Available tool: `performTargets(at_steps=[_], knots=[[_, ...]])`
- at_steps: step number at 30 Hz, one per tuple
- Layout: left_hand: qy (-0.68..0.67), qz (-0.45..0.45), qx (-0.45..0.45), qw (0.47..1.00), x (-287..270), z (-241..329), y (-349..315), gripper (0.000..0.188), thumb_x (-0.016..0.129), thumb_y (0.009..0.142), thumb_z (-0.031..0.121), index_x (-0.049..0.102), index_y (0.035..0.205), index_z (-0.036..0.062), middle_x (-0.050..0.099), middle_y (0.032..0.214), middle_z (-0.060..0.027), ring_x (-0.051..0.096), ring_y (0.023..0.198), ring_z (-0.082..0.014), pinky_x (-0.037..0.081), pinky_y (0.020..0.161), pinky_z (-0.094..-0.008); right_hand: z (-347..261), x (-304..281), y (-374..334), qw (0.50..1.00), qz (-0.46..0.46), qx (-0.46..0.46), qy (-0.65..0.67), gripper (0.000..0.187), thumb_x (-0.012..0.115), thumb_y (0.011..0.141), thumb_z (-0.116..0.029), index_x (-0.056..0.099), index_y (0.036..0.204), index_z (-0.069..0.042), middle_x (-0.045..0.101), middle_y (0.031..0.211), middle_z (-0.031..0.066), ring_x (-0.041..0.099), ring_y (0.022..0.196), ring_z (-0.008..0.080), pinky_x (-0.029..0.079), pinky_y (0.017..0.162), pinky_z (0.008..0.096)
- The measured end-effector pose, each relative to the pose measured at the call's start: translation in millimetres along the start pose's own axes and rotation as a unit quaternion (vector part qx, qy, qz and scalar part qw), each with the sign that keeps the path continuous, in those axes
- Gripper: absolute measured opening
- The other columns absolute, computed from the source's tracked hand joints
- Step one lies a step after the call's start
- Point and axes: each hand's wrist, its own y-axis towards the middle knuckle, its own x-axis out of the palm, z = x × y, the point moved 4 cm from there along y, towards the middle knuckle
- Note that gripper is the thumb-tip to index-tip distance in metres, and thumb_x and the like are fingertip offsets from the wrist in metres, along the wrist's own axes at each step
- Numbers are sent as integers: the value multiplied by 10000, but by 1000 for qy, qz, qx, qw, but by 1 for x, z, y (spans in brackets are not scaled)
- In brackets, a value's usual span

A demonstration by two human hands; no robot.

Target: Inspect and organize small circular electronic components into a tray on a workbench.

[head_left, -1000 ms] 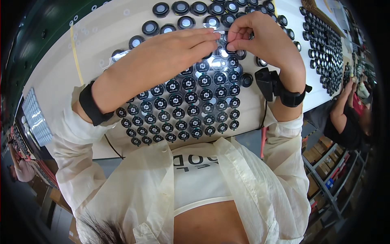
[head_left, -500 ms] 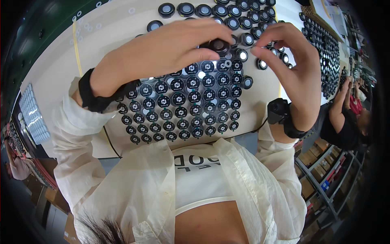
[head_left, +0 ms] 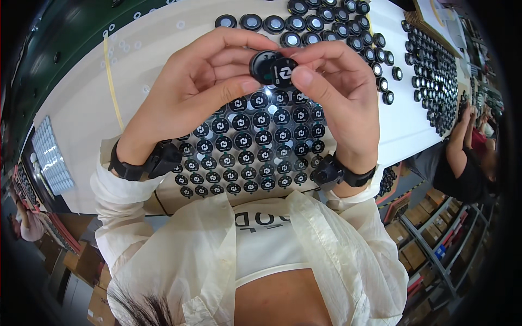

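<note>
Between the thumb and fingers of my left hand (head_left: 198,87) is a round black housing (head_left: 261,62), tilted so its hollow side shows. My right hand (head_left: 345,89) pinches a flat black disc (head_left: 285,72) with a white mark on its face. This disc partly overlaps the housing. Both hands hover over the far edge of a tray of similar black discs (head_left: 241,120), laid in rows, with shiny clear plastic showing between them. My fingers hide part of the far rows.
Several black round units with silvery centres (head_left: 273,24) stand beyond my hands, and more crowd the white surface at right (head_left: 429,70). Small white rings (head_left: 181,24) lie at far left. A sheet of pale round pieces (head_left: 51,155) sits left. Another person's arm (head_left: 459,136) shows at right.
My left hand has turned the housing hollow side into view and drawn it left. My right hand has come in from the right and now holds a disc against it.
</note>
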Motion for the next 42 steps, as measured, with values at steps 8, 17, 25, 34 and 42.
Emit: performTargets(at_steps=[8, 17, 25, 34, 42], knots=[[13, 10, -28, 999, -1, 0, -2, 424, 563, 983, 14, 479, 1381, -106, 632, 1265, -221, 702, 1046, -281, 583, 929, -341, 2, 0, 2, 1000, 10, 8, -25, 172, 712, 872, 51, 671, 1037, 79, 716, 992, 140, 692, 931, 163, 556, 876, 279], [29, 9, -13, 999, 0, 0, -4, 393, 549, 985, -30, 528, 1377, -53, 657, 1244, -152, 690, 1086, -249, 576, 895, -284, 1, 0, 2, 998, 4, 9, -54, 153, 714, 864, 57, 688, 1013, 77, 723, 972, 141, 696, 931, 172, 558, 875, 290], [45, 21, -17, 999, 2, 1, -4, 393, 558, 980, -31, 537, 1372, -50, 662, 1231, -148, 695, 1071, -244, 577, 891, -283, 1, 1, 2, 997, 11, 18, -75, 154, 727, 858, 47, 693, 1006, 76, 727, 976, 145, 700, 917, 171, 560, 873, 292], [46, 18, -31, 998, 0, -3, -2, 383, 568, 976, -30, 551, 1359, -50, 668, 1208, -151, 692, 1066, -230, 574, 903, -287, 5, 1, 2, 987, 11, -14, -158, 117, 749, 842, 14, 736, 953, 50, 740, 917, 116, 706, 882, 157, 560, 839, 288], [50, 26, -18, 998, -18, -13, 24, 353, 610, 946, -1, 567, 1295, -26, 654, 1235, -114, 661, 1073, -182, 531, 933, -325, 7, 5, 7, 918, 24, -164, -360, 199, 735, 819, -47, 765, 1016, -43, 755, 951, 102, 697, 1022, 252, 532, 892, 335]])
